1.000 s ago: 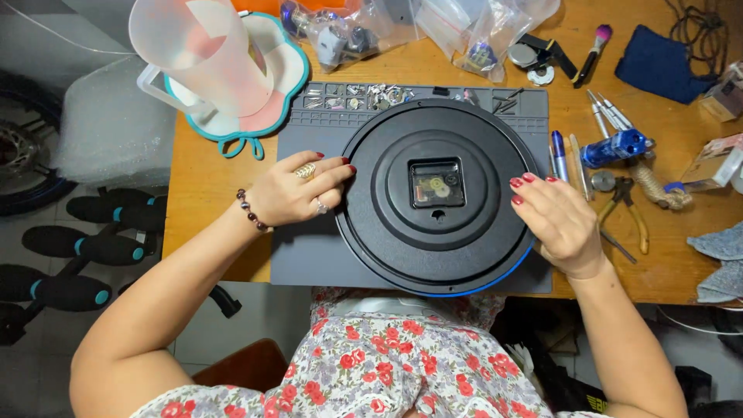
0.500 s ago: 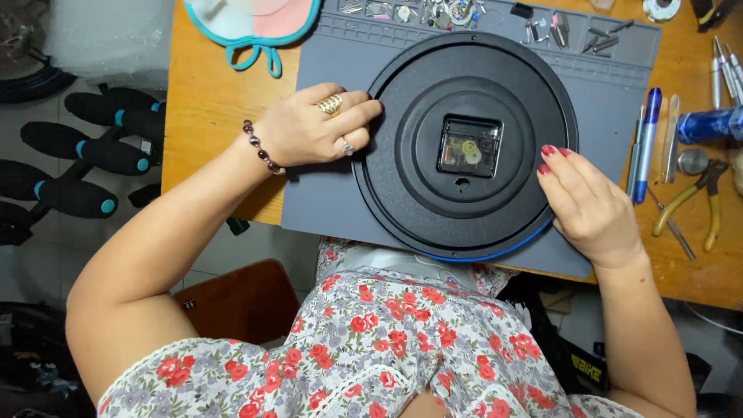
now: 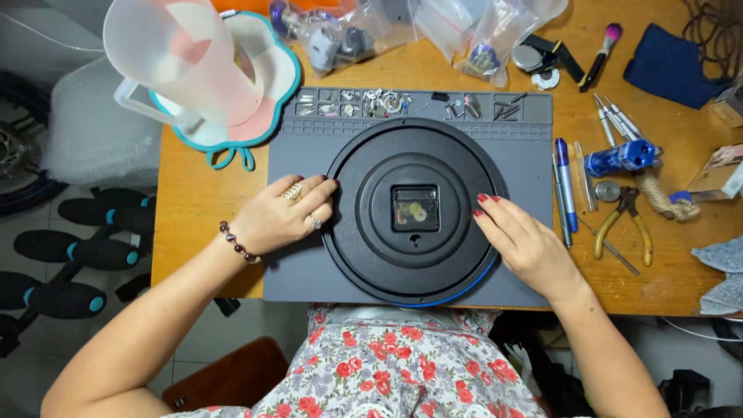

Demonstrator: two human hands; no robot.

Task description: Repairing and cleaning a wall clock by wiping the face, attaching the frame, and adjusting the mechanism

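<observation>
Clock (image 3: 414, 213), round and black, lies face-down on the grey work mat (image 3: 298, 155), movement upward for access. Left hand (image 3: 282, 217) curls loosely against its left rim; right hand (image 3: 522, 244) presses flat, fingers open, steadying it.

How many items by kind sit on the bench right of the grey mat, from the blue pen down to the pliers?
Blue pen: 1
Silver screwdrivers: 3, roughly; they overlap
Blue tool: 1
Yellow-handled pliers: 1
Total: 6
Neither the left hand nor the right hand touches these; both rest on the black clock back.
</observation>
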